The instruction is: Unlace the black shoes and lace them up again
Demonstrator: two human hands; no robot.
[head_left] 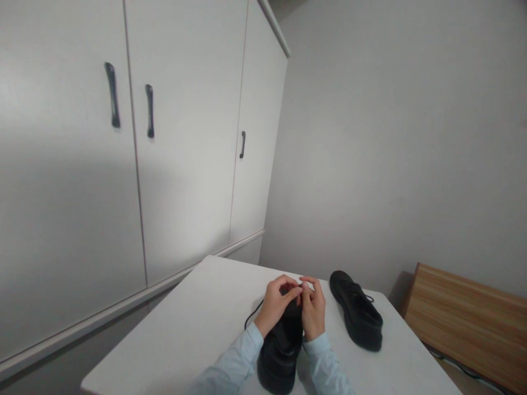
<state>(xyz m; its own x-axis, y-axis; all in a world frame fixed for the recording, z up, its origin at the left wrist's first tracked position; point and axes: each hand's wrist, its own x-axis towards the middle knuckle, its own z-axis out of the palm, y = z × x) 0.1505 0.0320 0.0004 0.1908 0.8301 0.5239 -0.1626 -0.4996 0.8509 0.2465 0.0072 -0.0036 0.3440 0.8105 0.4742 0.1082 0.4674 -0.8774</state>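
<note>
A black lace-up shoe (280,351) lies on the white table (197,329) right in front of me, heel toward me. My left hand (276,304) and my right hand (313,308) meet over its front, fingers pinched on the shoelace (252,314), which trails off to the left. A second black shoe (356,310) stands to the right, untouched, its laces tied.
White wardrobe doors (181,164) with dark handles fill the left side. A plain grey wall stands behind the table. A wooden board (469,323) sits low at the right, beyond the table's edge.
</note>
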